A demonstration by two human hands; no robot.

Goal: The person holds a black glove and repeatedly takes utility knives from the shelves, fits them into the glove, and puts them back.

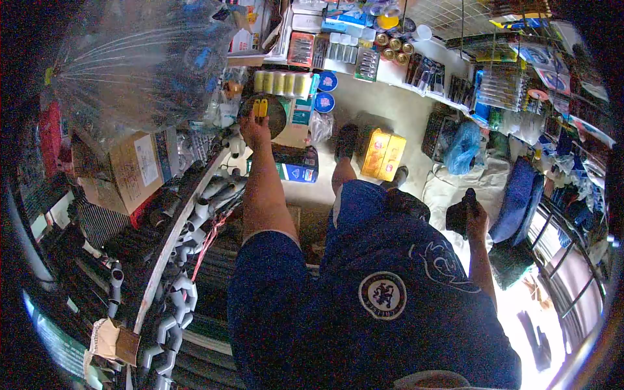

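My left hand (pixel 256 131) reaches forward on the left, its fingers closed around a small yellow piece with dark marks (pixel 260 108), whose kind I cannot make out. Just behind it is a dark round disc-like thing (pixel 275 117). On the right, my right hand (pixel 478 223) is lowered beside my body and grips a black object (pixel 459 216) with a narrow upper end; its kind is unclear. Between my feet, a yellow box (pixel 383 155) stands on the floor.
A large clear plastic bag (pixel 143 65) and a cardboard box (pixel 123 170) are at left, above grey pipe fittings (pixel 172 318). Packaged goods line the shelf (pixel 416 73) ahead. A blue plastic bag (pixel 464 148) and a white sack (pixel 448 188) lie at right.
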